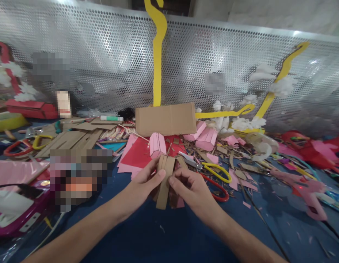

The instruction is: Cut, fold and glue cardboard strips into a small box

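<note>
Between both hands, in front of me, is a brown cardboard strip [163, 195]. My left hand [144, 179] grips its left side, thumb on top. On the right edge, the thumb and fingers of my right hand [191, 186] are closed on the same strip. More cardboard strips and a bit of pink show under the hands, partly hidden. Just beyond the fingertips stands a small folded pink paper piece [157, 145]. Scissors with yellow handles [218, 170] lie right of my right hand, with a red handle [223, 195] below them.
A cardboard panel [165, 119] with a tall yellow curved strip [157, 54] stands at the back against a perforated metal sheet [117, 62]. A pink glue gun [301, 184] lies right. Red paper [133, 155], cardboard scraps, and a purple case [21, 215] surround the blue surface.
</note>
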`<state>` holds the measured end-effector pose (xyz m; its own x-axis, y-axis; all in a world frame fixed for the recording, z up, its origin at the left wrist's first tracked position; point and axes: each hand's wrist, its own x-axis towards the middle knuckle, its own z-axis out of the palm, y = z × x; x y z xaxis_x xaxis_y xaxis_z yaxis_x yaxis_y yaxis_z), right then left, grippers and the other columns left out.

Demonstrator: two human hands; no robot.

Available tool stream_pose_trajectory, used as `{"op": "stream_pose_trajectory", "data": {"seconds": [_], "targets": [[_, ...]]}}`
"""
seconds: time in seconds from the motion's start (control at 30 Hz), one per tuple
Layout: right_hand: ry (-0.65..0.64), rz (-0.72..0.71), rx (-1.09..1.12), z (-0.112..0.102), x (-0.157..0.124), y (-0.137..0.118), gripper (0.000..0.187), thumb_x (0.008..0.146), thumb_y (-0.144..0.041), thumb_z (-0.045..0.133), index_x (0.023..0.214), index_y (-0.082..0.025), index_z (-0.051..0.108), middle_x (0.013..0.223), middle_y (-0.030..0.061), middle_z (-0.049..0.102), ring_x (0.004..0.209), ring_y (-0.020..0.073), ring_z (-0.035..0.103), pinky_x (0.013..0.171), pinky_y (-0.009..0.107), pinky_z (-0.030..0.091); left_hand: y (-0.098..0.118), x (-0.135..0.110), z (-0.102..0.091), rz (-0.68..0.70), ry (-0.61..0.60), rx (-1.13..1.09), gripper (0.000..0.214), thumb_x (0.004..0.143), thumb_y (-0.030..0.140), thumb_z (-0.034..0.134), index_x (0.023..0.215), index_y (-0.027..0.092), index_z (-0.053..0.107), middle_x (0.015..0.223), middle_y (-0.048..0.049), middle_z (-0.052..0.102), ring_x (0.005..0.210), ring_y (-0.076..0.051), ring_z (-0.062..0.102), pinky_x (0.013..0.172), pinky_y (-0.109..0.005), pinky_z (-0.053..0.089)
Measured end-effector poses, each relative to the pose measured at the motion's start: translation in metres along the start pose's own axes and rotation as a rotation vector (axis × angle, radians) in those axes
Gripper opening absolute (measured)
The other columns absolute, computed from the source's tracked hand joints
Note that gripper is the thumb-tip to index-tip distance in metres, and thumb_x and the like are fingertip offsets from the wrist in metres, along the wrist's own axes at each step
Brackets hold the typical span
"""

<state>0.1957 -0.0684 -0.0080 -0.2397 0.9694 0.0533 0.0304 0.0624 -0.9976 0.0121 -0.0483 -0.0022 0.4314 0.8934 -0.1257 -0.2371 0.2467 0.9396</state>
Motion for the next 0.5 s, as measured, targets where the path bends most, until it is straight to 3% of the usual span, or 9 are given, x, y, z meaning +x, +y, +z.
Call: {"op": "stream_pose_trajectory", "data": {"seconds": [0.13,0.33,0.5], "targets": [[0.011,-0.011,-0.014,0.0009,-0.0001,-0.0022,0.041,0.092,-0.057,0.067,0.079,-0.019,0.057,0.064,-0.0055,0.054,0.053,0.0099,0.054,0.052,0.023,0.051,-0.0003,0.0017,0.0,0.048,-0.079,0.0,0.055,0.095,0.044,0.07,0.145,0.029,0.055,0.144,-0.0095,0.062,0.131,-0.029,0.056,0.098,-0.036,0.048],[0.037,-0.086,-0.04,0.002,0.0016,-0.0051,0.041,0.092,-0.056,0.066,0.077,-0.019,0.056,0.063,-0.0053,0.052,0.055,0.0099,0.048,0.055,0.023,0.043,0.0013,0.002,0.0004,-0.01,-0.094,-0.157,0.046,0.096,0.039,0.071,0.139,0.028,0.06,0.137,-0.0077,0.068,0.12,-0.024,0.064,0.099,-0.034,0.049],[0.032,-0.076,-0.024,0.0009,0.0018,-0.0024,0.041,0.092,-0.057,0.065,0.078,-0.019,0.056,0.063,-0.0053,0.053,0.055,0.0103,0.048,0.056,0.024,0.043,0.0043,0.0004,0.0004,-0.004,-0.133,-0.153,0.045,0.096,0.034,0.071,0.14,0.026,0.061,0.137,-0.0097,0.067,0.117,-0.024,0.066,0.097,-0.034,0.05]]}}
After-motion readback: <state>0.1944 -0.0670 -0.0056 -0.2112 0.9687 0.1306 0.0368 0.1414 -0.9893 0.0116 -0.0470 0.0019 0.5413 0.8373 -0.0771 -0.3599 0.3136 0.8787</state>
